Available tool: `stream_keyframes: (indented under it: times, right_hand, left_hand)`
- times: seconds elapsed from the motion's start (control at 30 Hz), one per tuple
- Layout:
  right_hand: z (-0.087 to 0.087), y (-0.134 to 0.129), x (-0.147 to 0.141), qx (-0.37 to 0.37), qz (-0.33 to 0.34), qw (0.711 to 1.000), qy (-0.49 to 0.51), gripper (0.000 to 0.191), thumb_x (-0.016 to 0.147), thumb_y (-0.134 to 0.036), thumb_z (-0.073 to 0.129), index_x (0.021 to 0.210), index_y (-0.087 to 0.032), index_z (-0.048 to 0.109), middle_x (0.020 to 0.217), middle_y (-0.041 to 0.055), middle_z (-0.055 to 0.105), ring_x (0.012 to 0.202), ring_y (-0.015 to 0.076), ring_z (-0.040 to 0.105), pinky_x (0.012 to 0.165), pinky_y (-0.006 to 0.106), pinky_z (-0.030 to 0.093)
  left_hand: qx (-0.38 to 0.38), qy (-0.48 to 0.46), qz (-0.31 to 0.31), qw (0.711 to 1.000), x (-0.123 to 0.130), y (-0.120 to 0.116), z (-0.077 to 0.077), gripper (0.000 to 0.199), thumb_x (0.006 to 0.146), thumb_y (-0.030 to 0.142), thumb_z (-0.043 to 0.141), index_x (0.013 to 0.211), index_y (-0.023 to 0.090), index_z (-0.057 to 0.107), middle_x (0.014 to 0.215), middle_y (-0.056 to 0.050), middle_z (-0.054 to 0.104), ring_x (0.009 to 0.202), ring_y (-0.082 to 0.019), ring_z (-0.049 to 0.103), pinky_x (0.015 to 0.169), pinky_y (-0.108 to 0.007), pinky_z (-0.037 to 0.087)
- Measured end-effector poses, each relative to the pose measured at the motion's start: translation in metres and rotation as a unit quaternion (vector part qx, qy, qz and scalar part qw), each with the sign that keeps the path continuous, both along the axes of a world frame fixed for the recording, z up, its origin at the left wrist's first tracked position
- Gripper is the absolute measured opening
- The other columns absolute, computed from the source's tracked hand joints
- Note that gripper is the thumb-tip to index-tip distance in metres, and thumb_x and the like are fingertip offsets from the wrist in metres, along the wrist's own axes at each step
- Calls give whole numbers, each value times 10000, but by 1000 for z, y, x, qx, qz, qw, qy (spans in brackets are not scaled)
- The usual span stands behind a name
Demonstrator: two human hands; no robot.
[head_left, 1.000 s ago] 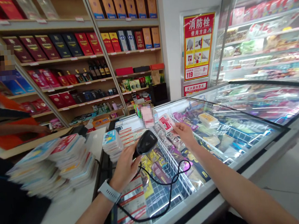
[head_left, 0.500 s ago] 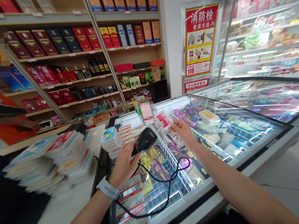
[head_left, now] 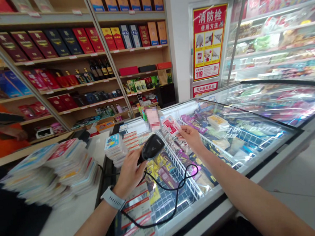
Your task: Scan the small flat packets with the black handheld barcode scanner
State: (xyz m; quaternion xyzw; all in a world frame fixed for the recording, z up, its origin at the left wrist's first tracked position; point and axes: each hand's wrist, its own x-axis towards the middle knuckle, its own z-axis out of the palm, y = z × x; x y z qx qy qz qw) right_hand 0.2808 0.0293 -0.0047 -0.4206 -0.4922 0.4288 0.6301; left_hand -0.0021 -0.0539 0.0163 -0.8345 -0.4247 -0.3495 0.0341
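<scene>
My left hand [head_left: 131, 169] is wrapped round the handle of a black barcode scanner [head_left: 152, 147], whose head points away toward the upper right. Its black cable [head_left: 177, 200] loops over the glass top of the chest freezer [head_left: 177, 225]. Between the thumb and fingers of my right hand [head_left: 191, 138] is a red and white card [head_left: 170, 125], tilted above the freezer glass, a little beyond the scanner. A small stack of cards [head_left: 114, 147] stands on the freezer's left end, just past my left hand.
Tall stacks of cards [head_left: 65, 165] stand on the white counter [head_left: 80, 211] at the left. Behind it is another person in an orange garment [head_left: 3, 139]. Price labels [head_left: 135, 207] lie along the freezer's near left. Shelves of boxes [head_left: 75, 41] line the back; a lit display fridge [head_left: 279, 39] stands right.
The view has shifted very slightly. Both hands keep their holds on the scanner and the card, almost unmoved. The other person at the left has moved a little toward the picture's edge.
</scene>
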Motion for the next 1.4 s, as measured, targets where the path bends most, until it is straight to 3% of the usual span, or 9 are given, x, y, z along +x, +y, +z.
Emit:
stream_keyframes:
  times: [0.33, 0.7, 0.97, 1.4]
  right_hand:
    - [-3, 3, 1, 0, -10, 1000, 10, 538, 622, -597, 750, 945, -180, 646, 843, 59, 725, 735, 199, 697, 652, 327, 592]
    - [0, 0, 2, -8, -11, 1000, 4, 489, 657, -557, 736, 953, -179, 647, 860, 57, 729, 752, 189, 703, 660, 313, 590]
    - [1, 1, 2, -3, -9, 1000, 4, 516, 623, -576, 746, 943, -185, 645, 859, 57, 726, 739, 195, 697, 655, 325, 584]
    - [4, 0, 3, -6, -15, 1000, 11, 537, 606, -605, 750, 928, -187, 653, 817, 53, 732, 727, 199, 697, 642, 320, 589]
  left_hand:
    - [-24, -16, 2, 1000, 1, -3, 5, 404, 896, 240, 511, 1293, 169, 491, 1239, -102, 618, 1148, -251, 558, 1019, -438, 430]
    - [-42, -19, -3, 999, 1, -2, 6, 390, 901, 237, 489, 1283, 159, 487, 1259, -130, 594, 1177, -266, 525, 1040, -475, 408]
    - [-25, -14, -3, 1000, 2, -3, 6, 383, 892, 240, 498, 1267, 160, 490, 1255, -126, 592, 1169, -266, 534, 1020, -443, 421]
    - [-15, 15, -16, 1000, 1, -4, 2, 442, 920, 219, 472, 1357, 193, 409, 1342, -112, 556, 1227, -248, 512, 1093, -474, 338]
